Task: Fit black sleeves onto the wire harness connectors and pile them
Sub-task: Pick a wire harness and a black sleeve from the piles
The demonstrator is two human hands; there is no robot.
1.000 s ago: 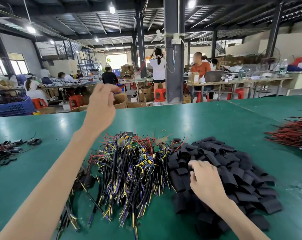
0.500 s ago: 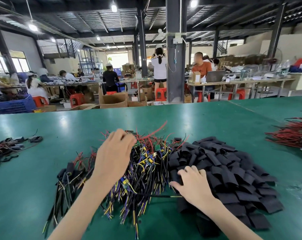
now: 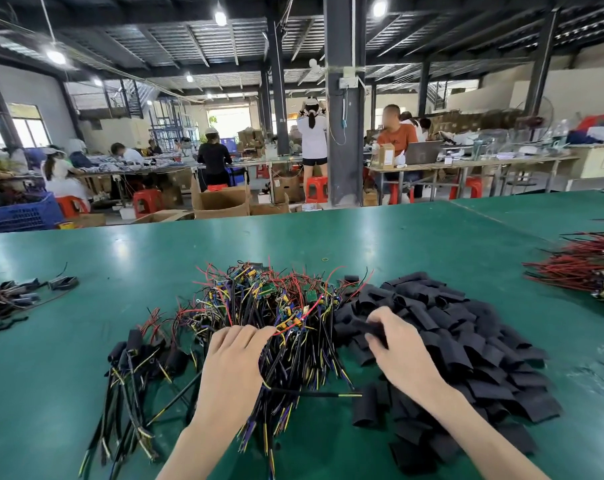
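Left hand (image 3: 233, 362): fingers curled on wire harness pile (image 3: 276, 313).
Right hand (image 3: 399, 351): fingers pinch black sleeve (image 3: 368, 328) over sleeve pile (image 3: 467, 341).

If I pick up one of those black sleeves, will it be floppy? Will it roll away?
Probably soft and light: the black sleeves lie flattened and bent in a loose heap. The black sleeve pinched in the right hand seems to keep its shape, so likely bendy, not limp. Flat ones shouldn't roll much.

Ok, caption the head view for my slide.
Left hand grips a wire harness from the pile; right hand pinches a black sleeve.
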